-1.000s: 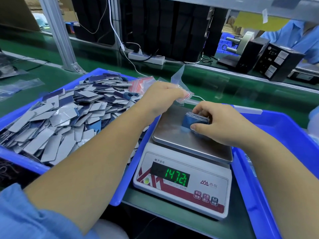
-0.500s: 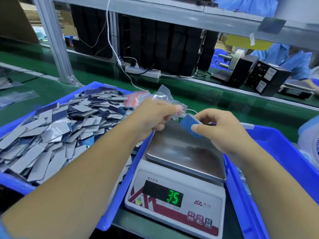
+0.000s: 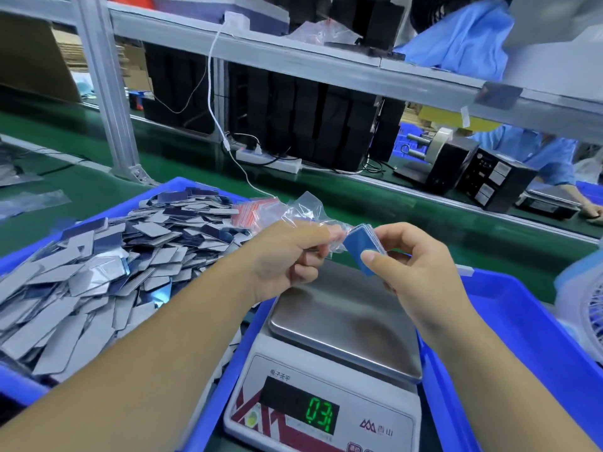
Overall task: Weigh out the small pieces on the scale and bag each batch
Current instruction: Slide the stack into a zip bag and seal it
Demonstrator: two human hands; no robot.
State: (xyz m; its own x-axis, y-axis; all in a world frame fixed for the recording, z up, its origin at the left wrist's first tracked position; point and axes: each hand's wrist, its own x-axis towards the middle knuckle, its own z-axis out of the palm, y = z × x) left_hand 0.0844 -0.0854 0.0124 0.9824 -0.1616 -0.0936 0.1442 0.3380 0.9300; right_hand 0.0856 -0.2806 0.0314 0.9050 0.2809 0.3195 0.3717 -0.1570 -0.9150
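My right hand [image 3: 421, 272] pinches the stack [image 3: 363, 248], lifted off the scale [image 3: 346, 324] since a second ago; the readout has dropped near zero, so this batch is weighed. My left hand [image 3: 287, 256] grips the bag [image 3: 303, 212] just beside it. The stack's long axis tilts up-left, toward the bag mouth.

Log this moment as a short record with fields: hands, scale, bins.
left hand: pinches a clear plastic bag above the scale
right hand: grips a stack of blue pieces at the bag's mouth
scale: steel pan bare, green digits lit
left bin: heaped with loose grey and blue pieces
right bin: blue, contents not visible
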